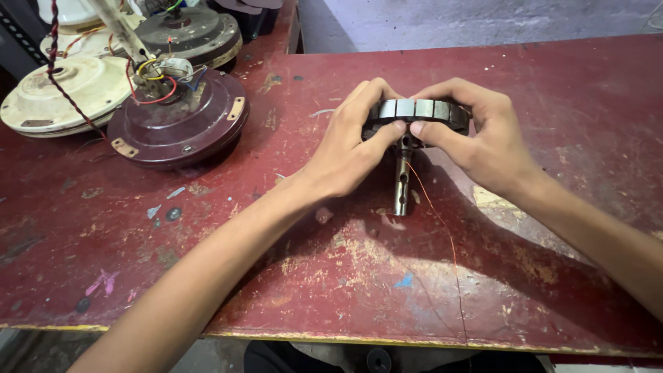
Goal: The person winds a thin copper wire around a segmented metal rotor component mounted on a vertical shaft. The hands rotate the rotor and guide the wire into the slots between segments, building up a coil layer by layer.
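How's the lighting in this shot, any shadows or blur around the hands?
Head view: soft even light, no harsh glare; both forearms throw a broad shadow on the red table beneath the left hand and right hand; the stator looks sharp; edges bow slightly, wide-lens distortion.

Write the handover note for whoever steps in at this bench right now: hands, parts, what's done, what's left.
Left hand: grip closed on the left side of the fan stator, thumb on its front rim.
Right hand: grip closed on the right side, thumb meeting the left one.
The stator is held above the red workbench, its shaft pointing down; a thin copper wire trails from it toward the bench's near edge.
Done: the stator is out of any housing.
Left: the wire hangs loose. A maroon fan motor housing with loose leads sits far left.
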